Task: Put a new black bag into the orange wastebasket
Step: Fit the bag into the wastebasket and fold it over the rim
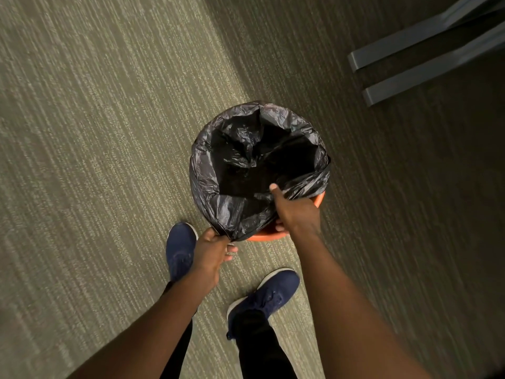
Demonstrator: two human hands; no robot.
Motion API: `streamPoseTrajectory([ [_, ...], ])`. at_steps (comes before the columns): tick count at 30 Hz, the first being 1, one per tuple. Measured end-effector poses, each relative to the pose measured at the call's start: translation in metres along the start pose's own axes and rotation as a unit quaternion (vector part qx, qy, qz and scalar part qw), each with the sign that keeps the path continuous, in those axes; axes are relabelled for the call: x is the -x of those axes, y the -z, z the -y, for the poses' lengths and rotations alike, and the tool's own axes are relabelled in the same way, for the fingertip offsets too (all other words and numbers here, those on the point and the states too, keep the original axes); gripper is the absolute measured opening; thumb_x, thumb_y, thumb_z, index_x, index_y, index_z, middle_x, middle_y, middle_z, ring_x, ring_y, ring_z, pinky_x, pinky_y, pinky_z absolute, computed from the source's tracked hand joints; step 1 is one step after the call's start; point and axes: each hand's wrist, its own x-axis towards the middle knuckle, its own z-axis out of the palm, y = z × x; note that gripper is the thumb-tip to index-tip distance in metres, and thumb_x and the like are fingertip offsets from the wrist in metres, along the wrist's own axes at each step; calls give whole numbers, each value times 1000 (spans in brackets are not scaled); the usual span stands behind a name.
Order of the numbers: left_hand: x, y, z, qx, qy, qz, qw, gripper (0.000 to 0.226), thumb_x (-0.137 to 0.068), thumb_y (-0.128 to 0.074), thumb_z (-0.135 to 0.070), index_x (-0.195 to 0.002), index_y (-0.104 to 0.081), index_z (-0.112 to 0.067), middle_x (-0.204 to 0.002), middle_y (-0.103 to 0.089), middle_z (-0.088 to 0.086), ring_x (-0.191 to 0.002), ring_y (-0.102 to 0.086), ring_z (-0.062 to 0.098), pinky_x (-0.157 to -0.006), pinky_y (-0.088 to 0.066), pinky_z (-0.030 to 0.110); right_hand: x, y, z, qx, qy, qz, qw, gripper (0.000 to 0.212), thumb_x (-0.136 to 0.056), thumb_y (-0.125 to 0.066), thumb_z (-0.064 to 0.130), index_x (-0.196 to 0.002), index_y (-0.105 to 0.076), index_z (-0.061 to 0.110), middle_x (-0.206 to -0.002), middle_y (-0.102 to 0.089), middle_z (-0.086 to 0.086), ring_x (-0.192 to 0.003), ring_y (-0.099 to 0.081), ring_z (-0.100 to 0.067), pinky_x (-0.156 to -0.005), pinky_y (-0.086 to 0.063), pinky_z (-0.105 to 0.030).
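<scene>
Bare forearms, black trousers [262, 348], navy sneakers [273, 294]

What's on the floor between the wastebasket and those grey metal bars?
In the head view, only bare carpet lies between the orange wastebasket and the grey metal bars.

A carpet [95, 132] of olive-green with fine pale streaks covers the whole floor — brighter at left, in shadow toward the right. Two navy shoes with white soles stand on it: the left shoe [180, 250] and the right shoe [269, 294], the latter nearer the bottom edge, with black trouser legs [259, 348] above them. At top right two grey metal bars [426, 58] lie side by side — their upper ends run out of view.
</scene>
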Motion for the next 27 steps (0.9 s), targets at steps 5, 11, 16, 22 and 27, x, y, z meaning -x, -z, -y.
streamPoseTrajectory([
  [5, 1, -2, 2, 9, 2, 1, 1000, 15, -97, -53, -1, -98, -63, -13, -99, -74, 10, -69, -64, 17, -55, -44, 25, -1, 12, 8, -118, 29, 1, 993, 14, -79, -62, 31, -84, -62, 18, -73, -72, -9, -72, -76, -32, -72, -63, -42],
  [11, 5, -6, 0, 45, 12, 18, 999, 17, -95, -57, 0, -95, -64, -15, -89, -74, 5, -68, -63, 17, -59, -43, 27, 21, 24, -55, -287, -29, 30, 957, 19, -94, -60, 14, -78, -55, 21, -73, -59, -3, -62, -55, -17, -57, -42, -29],
  [16, 9, -11, 13, 40, 27, 31, 998, 22, -95, -54, 4, -95, -65, -15, -85, -76, 3, -70, -69, 17, -65, -48, 31, 9, 0, -86, -276, -85, -67, 955, 17, -81, -67, 18, -72, -55, 11, -63, -66, -7, -64, -70, -29, -71, -62, -49],
  [22, 8, -18, 9, 73, 13, 23, 997, 26, -99, -45, 6, -95, -61, -14, -90, -72, 6, -75, -69, 21, -67, -50, 34, 4, -9, -100, -443, -77, -26, 893, 25, -93, -62, -2, -80, -48, 13, -79, -56, -10, -71, -61, -19, -53, -60, -26],
  [27, 4, -15, -2, 58, -22, -5, 998, 22, -100, -46, 3, -113, -59, -8, -101, -71, 9, -75, -68, 18, -63, -50, 29, 2, -16, -93, -480, -54, 32, 875, 19, -98, -51, -7, -91, -54, 10, -89, -63, -10, -74, -66, -18, -55, -59, -21],
])
